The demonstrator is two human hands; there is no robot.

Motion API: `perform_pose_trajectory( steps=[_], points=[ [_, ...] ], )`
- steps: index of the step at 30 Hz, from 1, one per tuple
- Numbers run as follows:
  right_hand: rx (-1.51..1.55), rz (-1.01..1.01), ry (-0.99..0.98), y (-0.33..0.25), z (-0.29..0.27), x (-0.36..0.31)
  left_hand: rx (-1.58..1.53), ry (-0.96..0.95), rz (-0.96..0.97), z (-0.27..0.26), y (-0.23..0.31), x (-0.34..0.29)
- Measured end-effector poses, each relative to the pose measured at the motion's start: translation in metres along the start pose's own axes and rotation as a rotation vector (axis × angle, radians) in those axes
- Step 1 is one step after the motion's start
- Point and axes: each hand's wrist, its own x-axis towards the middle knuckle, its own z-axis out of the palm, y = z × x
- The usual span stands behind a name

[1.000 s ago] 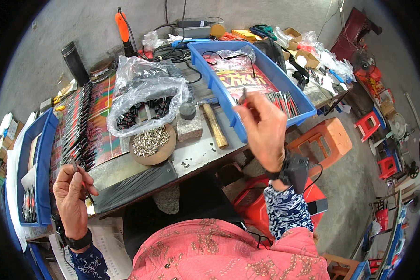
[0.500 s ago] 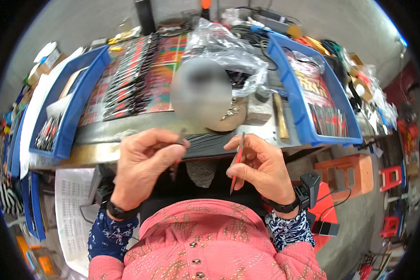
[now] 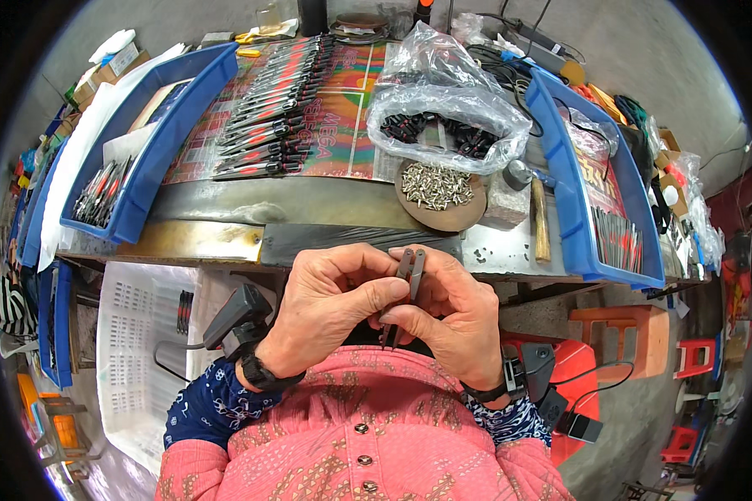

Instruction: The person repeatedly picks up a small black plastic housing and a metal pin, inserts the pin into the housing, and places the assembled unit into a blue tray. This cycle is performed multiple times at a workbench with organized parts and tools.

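Observation:
My left hand (image 3: 330, 302) and my right hand (image 3: 458, 313) meet in front of my chest, just off the bench's front edge. Between thumb and fingers, the left pinches a slim dark metal piece (image 3: 404, 264). The right grips a matching slim piece (image 3: 417, 269). Both pieces stand upright side by side, rounded ends up with what look like small holes, tips pointing down. Fingers cover their middle parts. Beyond my hands, a round brown dish (image 3: 451, 219) holds small silvery rivet-like parts (image 3: 434, 185). Behind it, an open clear plastic bag (image 3: 497, 142) contains black and red parts.
At left, a blue bin (image 3: 134, 200) holds slim red-and-black pieces. A long row of red-and-black tools (image 3: 267, 125) lies on a colourful sheet. At right are a wooden-handled hammer (image 3: 541, 221) and another blue bin (image 3: 589, 265). A white basket (image 3: 142, 359) stands below, left.
My hands have come together from apart, bringing the two slim pieces alongside each other. The view has shifted, and the dish of small parts now shows fully.

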Motion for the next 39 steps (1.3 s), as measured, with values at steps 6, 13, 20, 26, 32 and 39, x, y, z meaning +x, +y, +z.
perform_pose_trajectory(
  steps=[6,13,20,26,32,39],
  points=[
    [-0.103,-0.039,-0.006,0.003,0.002,-0.001,-0.085,-0.017,-0.014,-0.002,-0.005,0.0],
    [-0.178,-0.067,0.024,0.008,0.004,0.0,-0.106,0.019,-0.029,-0.003,-0.009,0.0],
    [-0.185,-0.059,0.007,0.007,0.004,0.001,-0.102,0.02,-0.024,-0.004,-0.011,0.0],
    [-0.174,-0.037,0.007,0.004,0.005,0.002,-0.079,0.019,-0.011,-0.005,-0.013,0.002],
    [-0.191,0.006,0.023,0.007,0.005,0.002,-0.076,0.051,-0.001,-0.004,-0.015,0.002],
    [-0.187,0.013,-0.005,0.008,0.004,0.003,-0.081,0.042,0.004,-0.007,-0.018,0.003]
  ],
)
